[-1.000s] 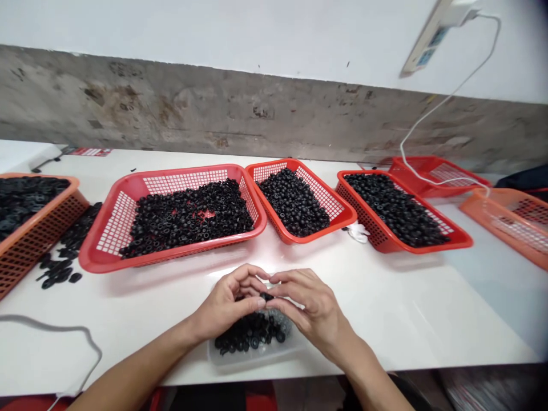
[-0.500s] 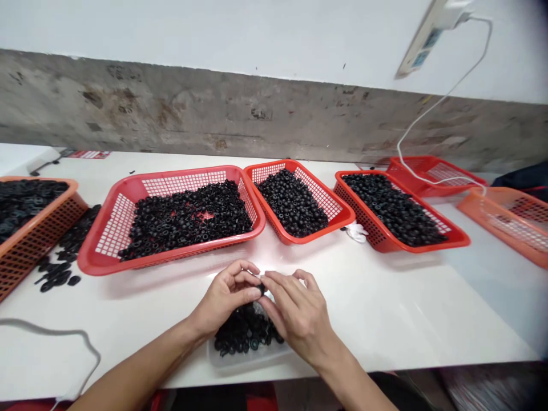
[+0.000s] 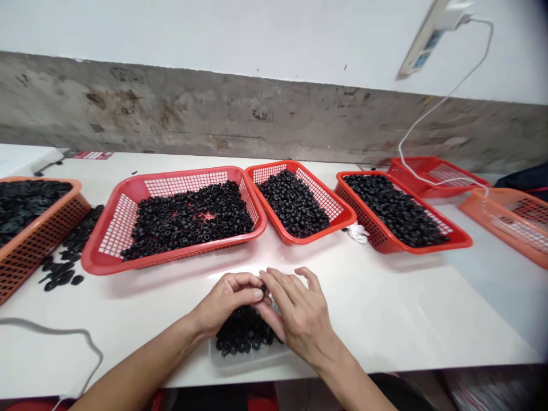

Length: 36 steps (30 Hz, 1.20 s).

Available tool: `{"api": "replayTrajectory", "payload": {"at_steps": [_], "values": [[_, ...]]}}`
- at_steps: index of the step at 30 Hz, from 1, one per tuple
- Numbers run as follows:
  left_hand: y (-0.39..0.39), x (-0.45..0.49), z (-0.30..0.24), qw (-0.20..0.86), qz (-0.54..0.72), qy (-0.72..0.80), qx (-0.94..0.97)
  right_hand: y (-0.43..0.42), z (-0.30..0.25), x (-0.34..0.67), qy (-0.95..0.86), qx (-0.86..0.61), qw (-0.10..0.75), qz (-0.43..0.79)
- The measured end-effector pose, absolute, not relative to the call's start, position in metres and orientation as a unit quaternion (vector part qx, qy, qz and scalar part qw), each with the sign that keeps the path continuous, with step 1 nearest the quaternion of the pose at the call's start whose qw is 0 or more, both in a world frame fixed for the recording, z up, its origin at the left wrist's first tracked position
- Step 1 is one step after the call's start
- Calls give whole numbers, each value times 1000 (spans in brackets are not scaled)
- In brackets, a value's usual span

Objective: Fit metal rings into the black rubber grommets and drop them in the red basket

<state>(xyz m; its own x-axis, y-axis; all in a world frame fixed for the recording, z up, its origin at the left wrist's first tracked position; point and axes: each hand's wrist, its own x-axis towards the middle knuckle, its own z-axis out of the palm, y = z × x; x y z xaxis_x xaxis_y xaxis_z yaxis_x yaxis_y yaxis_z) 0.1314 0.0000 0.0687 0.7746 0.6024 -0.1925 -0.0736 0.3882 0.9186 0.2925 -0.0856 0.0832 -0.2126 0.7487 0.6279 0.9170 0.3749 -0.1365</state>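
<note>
My left hand (image 3: 226,305) and my right hand (image 3: 295,314) meet fingertip to fingertip over a small clear tray (image 3: 257,357) of black rubber rings (image 3: 242,337) at the table's front edge. Both hands pinch a small black ring (image 3: 262,291) between their fingertips. The left fingers are curled, and the right fingers are bent with the thumb underneath. Three red baskets (image 3: 171,180) (image 3: 302,168) (image 3: 377,237) filled with black rings stand in a row behind the hands.
An orange basket (image 3: 47,225) of black parts sits at far left, with loose black pieces (image 3: 64,271) beside it. Two more baskets (image 3: 432,168) (image 3: 514,220) stand at the right. A white cable (image 3: 432,108) hangs from a wall socket. A grey cable (image 3: 55,331) lies at front left.
Both hands have dropped slightly toward the clear tray. My right hand has slid left over the ring pile, and the pinched ring is more hidden between the fingertips.
</note>
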Motion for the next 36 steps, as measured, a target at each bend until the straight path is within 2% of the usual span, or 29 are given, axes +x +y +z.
{"api": "replayTrajectory", "payload": {"at_steps": [8, 36], "values": [[1, 132, 68, 808, 183, 257, 498, -86, 83, 292, -783, -524, 278, -191], [-2, 134, 72, 777, 192, 248, 546, -82, 67, 295, -784, -499, 311, -197]]}}
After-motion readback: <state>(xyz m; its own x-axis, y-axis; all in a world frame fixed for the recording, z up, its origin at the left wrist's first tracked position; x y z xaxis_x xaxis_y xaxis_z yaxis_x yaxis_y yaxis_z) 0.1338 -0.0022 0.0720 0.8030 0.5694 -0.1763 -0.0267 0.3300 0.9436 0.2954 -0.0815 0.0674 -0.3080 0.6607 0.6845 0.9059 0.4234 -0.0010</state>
